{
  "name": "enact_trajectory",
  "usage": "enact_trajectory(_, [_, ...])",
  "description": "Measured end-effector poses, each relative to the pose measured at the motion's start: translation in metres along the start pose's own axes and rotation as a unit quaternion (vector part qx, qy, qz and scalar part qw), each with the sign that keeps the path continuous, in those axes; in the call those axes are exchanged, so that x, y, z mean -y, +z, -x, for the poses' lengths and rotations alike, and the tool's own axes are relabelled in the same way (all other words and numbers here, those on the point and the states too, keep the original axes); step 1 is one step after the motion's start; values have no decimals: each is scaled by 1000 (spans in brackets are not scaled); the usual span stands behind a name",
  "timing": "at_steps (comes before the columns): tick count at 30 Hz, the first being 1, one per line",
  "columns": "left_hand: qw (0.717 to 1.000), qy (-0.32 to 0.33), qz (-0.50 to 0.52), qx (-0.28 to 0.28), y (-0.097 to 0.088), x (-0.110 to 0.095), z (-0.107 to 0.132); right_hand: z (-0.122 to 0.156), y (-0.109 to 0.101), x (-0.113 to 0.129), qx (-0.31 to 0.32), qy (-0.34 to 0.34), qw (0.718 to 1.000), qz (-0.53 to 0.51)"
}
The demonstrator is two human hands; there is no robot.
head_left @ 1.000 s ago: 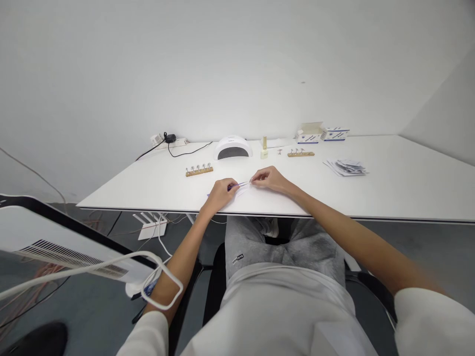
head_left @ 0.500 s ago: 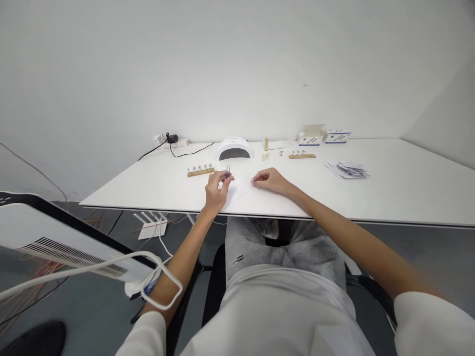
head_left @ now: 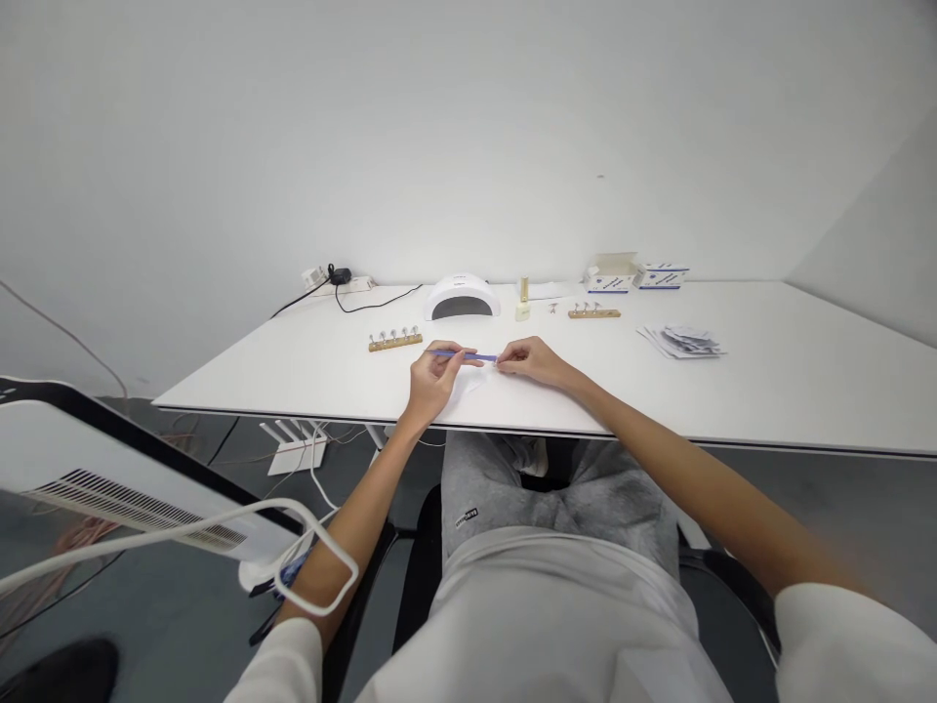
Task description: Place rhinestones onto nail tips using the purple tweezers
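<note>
My left hand (head_left: pixel 431 375) pinches a thin purple stick-like tool (head_left: pixel 463 355), held level and pointing right over the near part of the white table (head_left: pixel 768 371). My right hand (head_left: pixel 531 357) rests on the table with fingers curled together, its fingertips right at the tool's right tip. What it pinches, if anything, is too small to make out. A faint white sheet (head_left: pixel 468 383) lies under both hands.
Behind the hands stand a wooden rack of nail tips (head_left: pixel 395 340), a white nail lamp (head_left: pixel 463 296), a small bottle (head_left: pixel 522 296), a second rack (head_left: pixel 593 311), two boxes (head_left: pixel 635 276) and a pile of packets (head_left: pixel 682 341). A power strip with a cable (head_left: pixel 338 279) lies at the back left. A white device (head_left: pixel 109 478) sits at my lower left.
My left hand lifted the tool upright, then turned it level so its tip meets my right fingertips again. The right hand stayed in place.
</note>
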State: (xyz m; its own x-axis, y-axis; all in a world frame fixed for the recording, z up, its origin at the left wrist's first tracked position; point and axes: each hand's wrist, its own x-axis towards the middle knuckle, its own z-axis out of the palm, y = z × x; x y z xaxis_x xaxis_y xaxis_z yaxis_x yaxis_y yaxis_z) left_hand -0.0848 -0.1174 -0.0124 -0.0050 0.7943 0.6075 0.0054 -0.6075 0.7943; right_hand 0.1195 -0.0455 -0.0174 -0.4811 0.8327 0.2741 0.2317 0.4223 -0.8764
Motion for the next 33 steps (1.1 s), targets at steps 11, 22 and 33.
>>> enact_trajectory(11, [1000,-2,6,1,0,2,-1,0,-1,-2,-10,20,999,-41])
enact_trajectory(22, [1000,0,21,-3,0,0,0,0,-2,1,-18,12,998,-66])
enact_trajectory(33, [999,8,33,-20,0,0,0,1,-1,3,-10,23,998,-64])
